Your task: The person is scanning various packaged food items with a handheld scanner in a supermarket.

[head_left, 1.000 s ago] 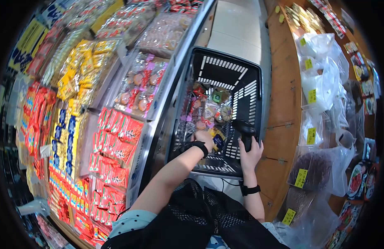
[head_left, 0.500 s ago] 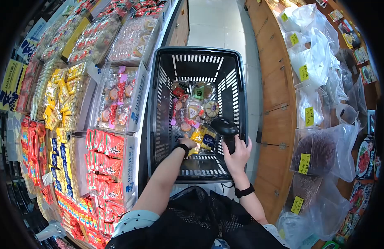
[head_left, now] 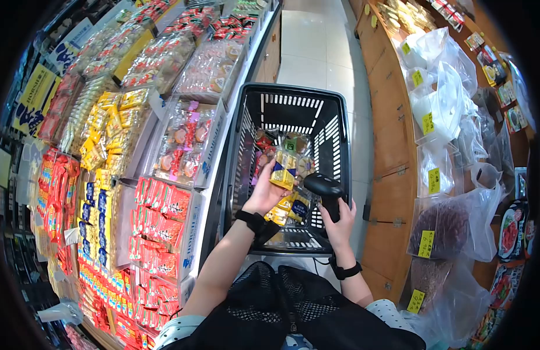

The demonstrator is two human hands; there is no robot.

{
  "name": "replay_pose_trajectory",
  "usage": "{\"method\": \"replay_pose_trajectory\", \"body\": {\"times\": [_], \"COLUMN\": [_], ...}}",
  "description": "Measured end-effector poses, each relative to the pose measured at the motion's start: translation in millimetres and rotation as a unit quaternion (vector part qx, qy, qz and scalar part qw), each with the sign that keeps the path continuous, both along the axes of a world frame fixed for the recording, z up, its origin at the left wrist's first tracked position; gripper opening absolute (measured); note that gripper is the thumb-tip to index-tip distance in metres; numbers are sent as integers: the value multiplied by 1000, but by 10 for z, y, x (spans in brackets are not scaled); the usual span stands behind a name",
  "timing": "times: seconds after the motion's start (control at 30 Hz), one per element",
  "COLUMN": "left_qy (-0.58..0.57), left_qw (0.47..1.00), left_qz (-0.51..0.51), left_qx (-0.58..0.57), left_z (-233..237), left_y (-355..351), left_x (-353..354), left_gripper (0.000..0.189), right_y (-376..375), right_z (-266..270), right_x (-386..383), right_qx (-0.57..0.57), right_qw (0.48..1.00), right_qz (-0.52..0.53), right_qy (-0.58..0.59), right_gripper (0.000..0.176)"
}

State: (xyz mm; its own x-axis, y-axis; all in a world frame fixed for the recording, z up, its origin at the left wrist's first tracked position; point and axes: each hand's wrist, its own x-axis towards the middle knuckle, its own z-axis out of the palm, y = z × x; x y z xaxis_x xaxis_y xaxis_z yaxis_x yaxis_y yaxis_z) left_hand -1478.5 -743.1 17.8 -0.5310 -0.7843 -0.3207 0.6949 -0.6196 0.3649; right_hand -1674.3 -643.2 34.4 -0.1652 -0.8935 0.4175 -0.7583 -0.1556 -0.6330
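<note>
Above left hand (head_left: 263, 195), print unreadable: yellow-blue pkt (head_left: 282, 177), prob. snack, in its pinch; right hand (head_left: 340, 219) beside, clenched round scanner (head_left: 323, 188).

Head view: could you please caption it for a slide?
Left hand holds a yellow snack packet over the black basket; right hand grips a scanner.

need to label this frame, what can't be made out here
Head view only.
Print on the yellow packet in the left hand: too small, blurred.
Handle of the scanner: wrapped by the right hand.
Floor of the basket: covered by packets and both hands.
Writing on the yellow price tags on the bags: too small.
</note>
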Motion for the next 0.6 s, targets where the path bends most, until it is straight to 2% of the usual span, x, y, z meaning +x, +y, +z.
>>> {"method": "replay_pose_trajectory", "body": {"times": [0.1,0.17,0.2,0.27,0.33,0.5,0.53,0.6], "left_qy": [-13,12,-50,-69,-102,-141,-185,-204], "left_qw": [1000,999,998,996,993,987,977,970], "left_qz": [2,-53,-43,-64,-64,4,31,58], "left_qx": [21,4,3,-1,-14,-82,-101,-121], "left_z": [-40,5,25,138,235,520,774,981], "left_y": [52,64,94,148,204,516,674,910], "left_x": [-21,-9,-42,-51,-29,278,400,681], "left_gripper": [50,48,46,45,44,41,42,43], "right_y": [68,108,117,121,147,231,243,293], "right_z": [-20,-91,-123,-158,-169,-101,-135,-165], "right_x": [-5,-20,-32,-52,-77,-87,-123,-135], "right_qx": [9,22,17,79,82,125,118,110], "right_qw": [999,997,997,987,989,987,989,991], "right_qz": [4,-6,-1,-33,-39,-43,-31,-33], "right_qy": [-32,-79,-76,-137,-119,-86,-87,-71], "right_gripper": [42,45,45,51,54,56,55,56]}}
